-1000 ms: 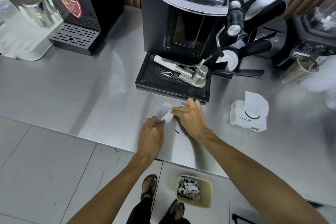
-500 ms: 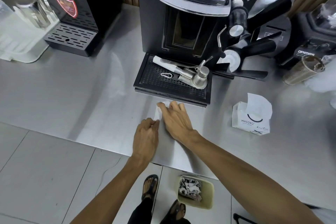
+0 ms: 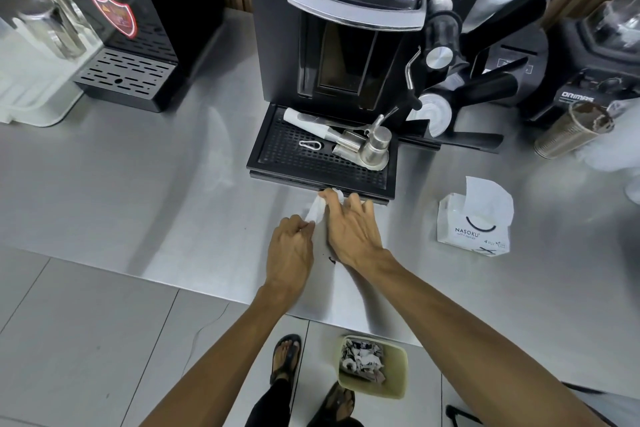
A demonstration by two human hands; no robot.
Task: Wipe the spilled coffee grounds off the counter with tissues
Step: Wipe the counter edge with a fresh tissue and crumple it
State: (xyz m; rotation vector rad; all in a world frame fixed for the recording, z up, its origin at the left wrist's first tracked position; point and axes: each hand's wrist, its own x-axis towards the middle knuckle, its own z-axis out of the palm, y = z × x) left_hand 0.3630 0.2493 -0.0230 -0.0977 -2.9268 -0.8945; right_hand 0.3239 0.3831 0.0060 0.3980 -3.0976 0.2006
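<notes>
A white tissue lies on the steel counter just in front of the coffee machine's black drip tray. My left hand pinches the tissue's near end with its fingertips. My right hand lies over the tissue's far part, its fingers curled around the far end close to the tray's edge. A small dark streak of coffee grounds shows on the counter beside my right wrist. The white tissue pack stands to the right with one sheet sticking up.
The coffee machine stands behind the tray, which holds a metal tamper. A black dispenser is at the left, a blender base and a metal cup at the right. A yellowish bin with used tissues sits on the floor below.
Both hands stayed close together on the tissue. The right hand slid left and then up toward the drip tray's edge, and the dark streak beside the wrist shows again.
</notes>
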